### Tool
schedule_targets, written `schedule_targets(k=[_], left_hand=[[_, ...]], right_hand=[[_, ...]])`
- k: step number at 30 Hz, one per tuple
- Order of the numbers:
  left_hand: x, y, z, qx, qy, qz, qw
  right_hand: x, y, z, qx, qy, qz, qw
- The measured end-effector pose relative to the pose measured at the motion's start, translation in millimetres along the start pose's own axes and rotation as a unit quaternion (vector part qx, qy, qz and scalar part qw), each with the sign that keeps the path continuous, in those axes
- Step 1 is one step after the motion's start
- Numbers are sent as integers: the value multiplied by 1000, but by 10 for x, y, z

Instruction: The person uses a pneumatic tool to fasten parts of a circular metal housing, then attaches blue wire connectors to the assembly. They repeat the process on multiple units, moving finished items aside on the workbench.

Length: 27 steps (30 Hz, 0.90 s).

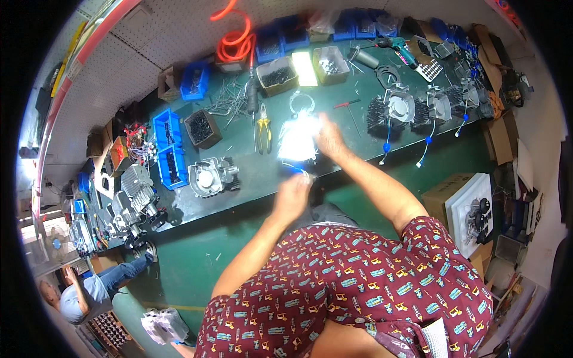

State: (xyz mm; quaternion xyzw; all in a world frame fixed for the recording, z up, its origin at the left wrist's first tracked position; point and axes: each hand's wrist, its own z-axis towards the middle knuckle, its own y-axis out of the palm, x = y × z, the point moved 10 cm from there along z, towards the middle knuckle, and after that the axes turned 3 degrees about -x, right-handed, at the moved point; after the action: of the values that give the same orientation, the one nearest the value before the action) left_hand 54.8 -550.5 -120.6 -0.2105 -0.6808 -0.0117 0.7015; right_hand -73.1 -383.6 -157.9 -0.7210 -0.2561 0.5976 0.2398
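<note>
In front of me on the bench, strong glare washes out a metal part [298, 140] with fins or rough edges, so its detail is lost. My right hand [330, 138] rests against its right side, the fingertips swallowed by the glare. A blue wire [293, 166] comes out of the part's near side. At the bench edge my left hand [292, 196], slightly blurred, has its fingers closed round the pale end of this wire. Yellow-handled pliers [263, 131] lie left of the part. Behind it sits a looped clear cable [302, 101].
Finned motor units [401, 107] with hanging wires line the bench's right side; another housing [209, 178] sits left. Blue bins [170, 149], a box of dark screws [277, 76], a red T-handle wrench [347, 104] and a power drill [401, 50] lie around. A co-worker [89, 295] sits far left.
</note>
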Motion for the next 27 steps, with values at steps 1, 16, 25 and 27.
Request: schedule_targets(k=[1,16,25,27], left_hand=[[-213,236,-6,-90,-65,101,989],[94,-615,-709,120,-95,102,983],[232,-559,-199,204,-154,-517,816],[338,-846,-174,237,-138,-526,805]], right_hand=[[29,34,30,5,-3,-18,1000],[13,-979,-380,195,-106,262,939],[-1994,-236,-1377,-55,-367,267,889],[-2110,91,-1451,-64,-396,173,900]])
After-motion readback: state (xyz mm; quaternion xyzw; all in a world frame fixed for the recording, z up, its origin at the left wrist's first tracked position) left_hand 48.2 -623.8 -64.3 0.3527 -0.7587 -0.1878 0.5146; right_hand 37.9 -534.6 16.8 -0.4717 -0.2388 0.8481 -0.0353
